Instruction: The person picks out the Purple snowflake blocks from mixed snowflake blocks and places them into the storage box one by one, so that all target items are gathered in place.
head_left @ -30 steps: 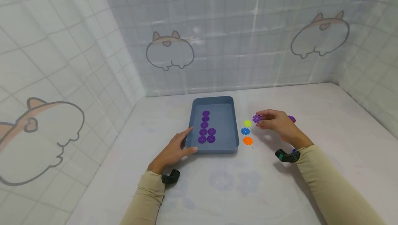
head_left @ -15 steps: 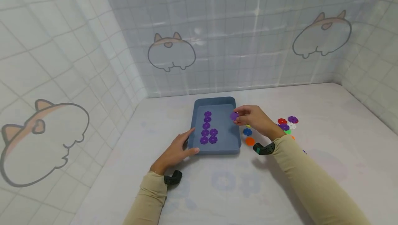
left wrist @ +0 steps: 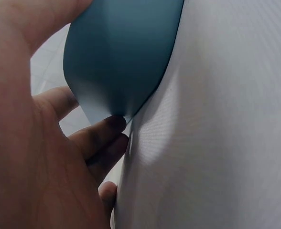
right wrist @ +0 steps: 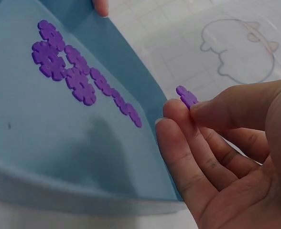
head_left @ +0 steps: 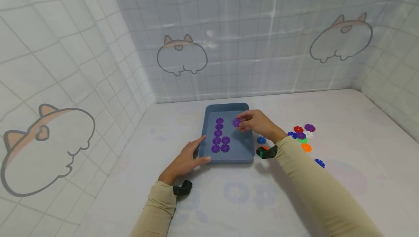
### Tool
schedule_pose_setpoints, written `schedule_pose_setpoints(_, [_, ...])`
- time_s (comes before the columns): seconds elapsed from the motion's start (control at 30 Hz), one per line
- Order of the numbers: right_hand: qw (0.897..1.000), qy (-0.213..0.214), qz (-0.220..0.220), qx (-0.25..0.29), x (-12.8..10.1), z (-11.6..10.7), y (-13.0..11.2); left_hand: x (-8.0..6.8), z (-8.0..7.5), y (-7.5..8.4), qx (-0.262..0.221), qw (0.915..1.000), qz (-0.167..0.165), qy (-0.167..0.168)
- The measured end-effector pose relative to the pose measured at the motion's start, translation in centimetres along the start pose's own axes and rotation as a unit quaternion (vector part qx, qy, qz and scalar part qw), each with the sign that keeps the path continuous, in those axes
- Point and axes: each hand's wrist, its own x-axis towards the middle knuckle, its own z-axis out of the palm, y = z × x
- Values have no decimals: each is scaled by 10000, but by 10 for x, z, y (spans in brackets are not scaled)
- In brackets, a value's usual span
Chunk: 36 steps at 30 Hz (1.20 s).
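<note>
- Step in hand: placing a piece. Right hand (head_left: 258, 124) pinches a purple flower disc (head_left: 236, 122) between thumb and fingertips, held above the blue tray (head_left: 226, 107), over its far right part, not yet set down.
- Left hand (head_left: 184, 158) lies flat with relaxed fingers against the tray's near left corner, steadying it, holding nothing.
- Six purple discs (head_left: 219, 135) already lie in the tray's left half, in a column plus a pair.
- Mixed-colour discs (head_left: 302, 135) sit on the tabletop right of the tray.
- Next move likely calls for lowering the disc flat beside the column, then letting go.
</note>
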Motion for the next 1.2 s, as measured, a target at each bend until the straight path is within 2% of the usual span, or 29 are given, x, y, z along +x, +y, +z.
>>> schedule_pose_setpoints(0.4, [9987,-190,152,-438,21,16,0,2,2,-2,-41,10000,67,-14])
schedule_pose_setpoints(0.83, [9852,-302,180,-1680,34,29,0,-3,3,-1,-59,10000,6,-21])
schedule_pose_setpoints(1.2, [9799,-379,214,-1948,41,30,-1,1,1,0,3,10000,-27,6])
